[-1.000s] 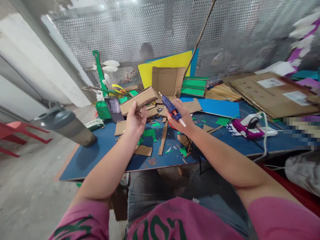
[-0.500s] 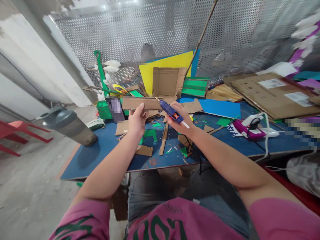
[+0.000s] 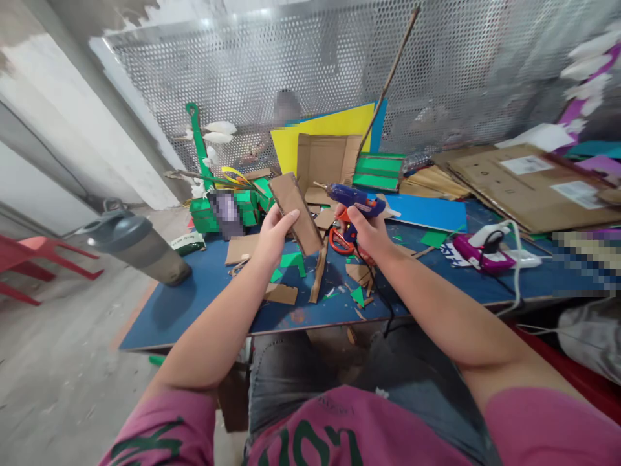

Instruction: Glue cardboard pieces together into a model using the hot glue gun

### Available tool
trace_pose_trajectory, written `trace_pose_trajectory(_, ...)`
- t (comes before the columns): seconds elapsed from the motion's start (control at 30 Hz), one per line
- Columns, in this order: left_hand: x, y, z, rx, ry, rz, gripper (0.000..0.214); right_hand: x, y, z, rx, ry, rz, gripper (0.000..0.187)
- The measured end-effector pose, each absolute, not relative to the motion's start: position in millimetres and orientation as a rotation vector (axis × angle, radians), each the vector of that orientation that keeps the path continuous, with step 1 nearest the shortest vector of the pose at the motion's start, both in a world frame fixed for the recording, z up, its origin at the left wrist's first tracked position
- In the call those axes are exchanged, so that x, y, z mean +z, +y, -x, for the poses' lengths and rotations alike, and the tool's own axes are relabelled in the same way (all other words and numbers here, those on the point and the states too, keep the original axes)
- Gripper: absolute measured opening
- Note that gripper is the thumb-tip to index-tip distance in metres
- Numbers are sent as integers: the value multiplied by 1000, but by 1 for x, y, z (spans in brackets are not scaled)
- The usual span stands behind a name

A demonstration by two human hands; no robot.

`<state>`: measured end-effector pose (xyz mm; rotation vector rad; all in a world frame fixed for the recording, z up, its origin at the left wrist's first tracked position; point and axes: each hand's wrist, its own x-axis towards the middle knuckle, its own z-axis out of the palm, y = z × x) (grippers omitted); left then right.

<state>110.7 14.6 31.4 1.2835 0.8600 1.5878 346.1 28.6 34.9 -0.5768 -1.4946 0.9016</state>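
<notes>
The cardboard piece (image 3: 301, 220) is gripped at its left long edge by the left hand (image 3: 275, 230), with the thumb laid across the broad face and the fingers partly hidden behind. The handle of the glue gun (image 3: 356, 199) is enclosed by the right hand (image 3: 366, 232). The cardboard piece is held raised over the table (image 3: 165, 323), between the two hands; its long axis is slanted from far left to near right. The left hand is in contact with it, while the right hand is positioned apart, to its right. The nozzle (image 3: 320, 186) is directed leftward, toward the upper part of the right long edge, and is seen near that edge but not touching; the difference in depth cannot be determined. Cardboard scraps (image 3: 281, 294) are scattered below. An open box (image 3: 323, 158) is placed beyond the hands, a bottle (image 3: 145, 243) is located at left, and a power strip (image 3: 478, 254) at right.
</notes>
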Motion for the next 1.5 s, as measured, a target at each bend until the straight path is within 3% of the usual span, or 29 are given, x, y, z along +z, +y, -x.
trace_pose_trajectory(0.23, 40, 2, -119, 1363, 842, -1437, 54, 36, 29, -348, 866, -1555, 633, 52)
trace_pose_trajectory(0.43, 38, 1, -117, 1351, 847, -1307, 59, 36, 37, -357, 956, -1493, 598, 52)
trace_pose_trajectory(0.6, 36, 2, -114, 1381, 813, -1265, 52, 26, 46, -364, 1001, -1468, 603, 52)
trace_pose_trajectory(0.97, 43, -1, -117, 1372, 893, -1525, 52, 33, 38, -361, 743, -1616, 638, 48)
trace_pose_trajectory(1.5, 43, -2, -119, 1391, 1045, -1591, 51, 29, 38, -359, 690, -1729, 574, 39)
